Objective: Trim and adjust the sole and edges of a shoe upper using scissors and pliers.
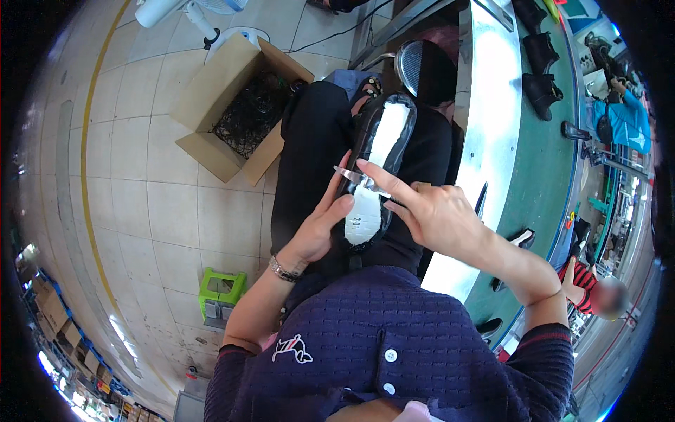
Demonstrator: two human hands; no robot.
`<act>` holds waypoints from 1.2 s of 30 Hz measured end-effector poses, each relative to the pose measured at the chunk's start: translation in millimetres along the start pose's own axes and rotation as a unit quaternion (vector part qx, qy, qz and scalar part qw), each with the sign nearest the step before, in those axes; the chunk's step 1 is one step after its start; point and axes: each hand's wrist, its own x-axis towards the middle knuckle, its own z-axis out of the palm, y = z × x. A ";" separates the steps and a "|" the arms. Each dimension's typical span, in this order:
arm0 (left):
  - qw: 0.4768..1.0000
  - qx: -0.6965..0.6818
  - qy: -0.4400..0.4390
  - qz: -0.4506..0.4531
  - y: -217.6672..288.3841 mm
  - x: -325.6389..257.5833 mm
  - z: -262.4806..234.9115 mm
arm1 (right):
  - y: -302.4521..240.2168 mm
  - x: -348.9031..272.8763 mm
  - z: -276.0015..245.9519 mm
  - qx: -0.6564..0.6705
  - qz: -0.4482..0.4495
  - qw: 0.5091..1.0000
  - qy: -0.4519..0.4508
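Observation:
A black shoe upper [365,144] lies sole side up over my lap, its toe pointing away from me. A white insole [365,218] covers its underside. My left hand [314,233] grips the shoe from its left side, with the thumb on the edge of the insole. Across the shoe's waist runs a thin metal blade [354,176], its tip reaching past the left edge. My right hand [444,216] holds this knife, with the index finger stretched along the insole; its handle is hidden by the hand.
An open cardboard box [211,95] with dark stringy scraps stands at the far left. To my right runs a metal-edged bench with a green conveyor [552,151] carrying black shoes [540,95]. A green stool [222,290] is on the floor at left. Other people work at far right.

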 end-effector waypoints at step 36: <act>0.972 0.197 -0.022 -0.127 57.6 51.2 31.7 | 40.4 -62.6 -5.5 0.296 0.157 0.931 0.143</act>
